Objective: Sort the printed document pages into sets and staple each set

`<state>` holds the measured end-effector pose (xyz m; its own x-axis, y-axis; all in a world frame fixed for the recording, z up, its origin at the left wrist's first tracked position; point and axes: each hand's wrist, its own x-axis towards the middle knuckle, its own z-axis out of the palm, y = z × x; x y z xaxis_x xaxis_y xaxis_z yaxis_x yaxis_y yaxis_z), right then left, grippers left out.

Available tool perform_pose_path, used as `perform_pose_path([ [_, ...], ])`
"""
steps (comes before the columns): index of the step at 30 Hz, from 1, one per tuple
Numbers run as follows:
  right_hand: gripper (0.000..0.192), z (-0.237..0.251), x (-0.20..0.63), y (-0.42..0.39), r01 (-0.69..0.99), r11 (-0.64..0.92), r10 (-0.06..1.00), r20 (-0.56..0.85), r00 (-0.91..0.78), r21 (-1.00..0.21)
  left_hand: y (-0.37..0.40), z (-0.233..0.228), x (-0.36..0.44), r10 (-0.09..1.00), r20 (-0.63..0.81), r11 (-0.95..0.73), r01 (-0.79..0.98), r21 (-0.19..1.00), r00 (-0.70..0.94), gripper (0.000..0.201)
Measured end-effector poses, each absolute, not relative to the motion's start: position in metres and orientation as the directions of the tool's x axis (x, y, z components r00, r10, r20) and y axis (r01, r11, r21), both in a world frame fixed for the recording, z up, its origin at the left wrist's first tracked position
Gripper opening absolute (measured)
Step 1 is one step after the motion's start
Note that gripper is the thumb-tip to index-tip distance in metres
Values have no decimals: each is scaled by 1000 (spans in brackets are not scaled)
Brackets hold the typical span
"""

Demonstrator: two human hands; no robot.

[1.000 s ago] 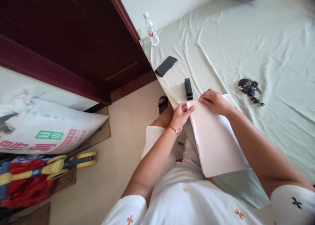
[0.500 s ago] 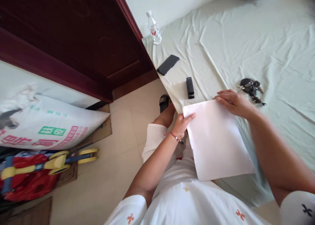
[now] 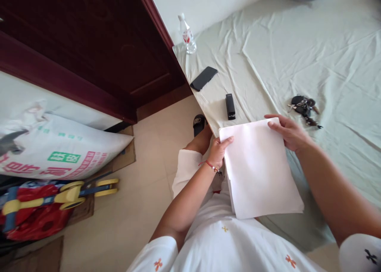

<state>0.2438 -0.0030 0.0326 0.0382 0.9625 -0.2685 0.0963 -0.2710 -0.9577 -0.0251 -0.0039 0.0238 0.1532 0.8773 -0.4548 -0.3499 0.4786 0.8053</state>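
Note:
A stack of white paper sheets (image 3: 258, 169) lies across my lap, its lower edges slightly fanned at the left. My left hand (image 3: 219, 150) grips the upper left corner, thumb on top and fingers underneath. At the upper right corner my right hand (image 3: 287, 132) holds the sheets, its thumb on the top face and the other fingers behind. Just beyond the top edge of the paper, a black stapler (image 3: 230, 106) rests on the pale green bedsheet (image 3: 268, 58). A bunch of keys (image 3: 305, 107) lies right of it, beyond my right hand.
Near the bed's left edge are a black phone (image 3: 204, 78) and an upright clear water bottle (image 3: 187, 34). A dark red door (image 3: 89, 38) stands to the left. On the floor side are a large white sack (image 3: 65, 149) and a yellow and blue child's ride-on toy (image 3: 68, 194).
My right hand has moved from the paper's top edge to its upper right corner, and its thumb now presses on the top face. The stack has shifted slightly left.

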Motion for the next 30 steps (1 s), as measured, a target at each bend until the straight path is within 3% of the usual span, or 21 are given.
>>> perform_pose_path([
  [3,46,31,237,-15,-166,-493,868,-495,-33,-854,-4,25,-26,870,-464,493,-351,796,170,51],
  [7,37,36,234,-21,-258,-559,821,-570,-35,-788,-2,27,-24,854,-476,520,-364,773,211,53],
  [13,42,38,231,-20,-261,-555,827,-559,-63,-790,1,25,-21,881,-448,470,-378,797,151,48],
  [18,32,34,232,-26,-248,-574,810,-586,-31,-781,3,31,-32,905,-289,384,-309,870,311,61],
  [21,26,34,232,-29,-235,-578,808,-589,-28,-782,5,35,-37,890,-282,390,-275,879,359,64],
  [30,29,33,235,-33,-217,-590,794,-608,21,-778,6,23,-33,922,-286,360,-307,881,260,52],
])
